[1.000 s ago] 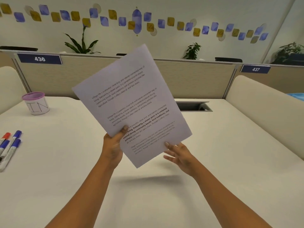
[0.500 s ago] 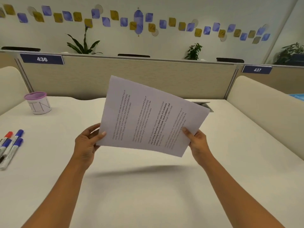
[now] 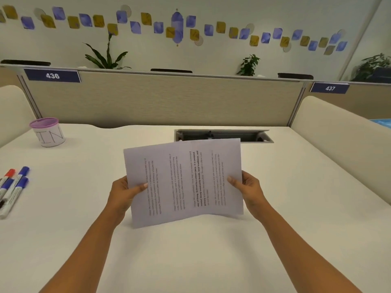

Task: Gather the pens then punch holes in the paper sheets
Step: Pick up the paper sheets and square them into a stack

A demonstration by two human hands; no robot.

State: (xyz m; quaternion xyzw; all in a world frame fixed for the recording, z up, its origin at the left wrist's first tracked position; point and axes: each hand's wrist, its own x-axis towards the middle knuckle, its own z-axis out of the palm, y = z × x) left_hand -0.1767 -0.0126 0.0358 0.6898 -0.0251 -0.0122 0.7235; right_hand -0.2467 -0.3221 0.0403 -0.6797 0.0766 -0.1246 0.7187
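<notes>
1. Hands came into my view from below: the left hand (image 3: 123, 194) and the right hand (image 3: 248, 190) each gripped one short side of the white printed paper sheets (image 3: 184, 182), thumbs on top and fingers behind.
2. Paper was turned sideways, so its lines of black text ran vertically, and it sat in front of me above the middle of the cream desk (image 3: 190, 250); I could not tell whether its lower edge touched the surface.
3. Markers lay at the far left edge of the desk, well apart from the paper: white-barrelled marker pens (image 3: 13, 188), three with blue caps and one with a red cap, side by side.
4. Cup with a purple rim and white paper wrap (image 3: 48, 132) stood upright beyond the pens, near the beige partition (image 3: 169, 100).
5. Slot, a grey rectangular cable opening (image 3: 224, 136), was set in the desk just behind the paper's top edge.
6. Signs on the partition, dark blue, read 436 (image 3: 52, 75) and 437 (image 3: 330, 88).
</notes>
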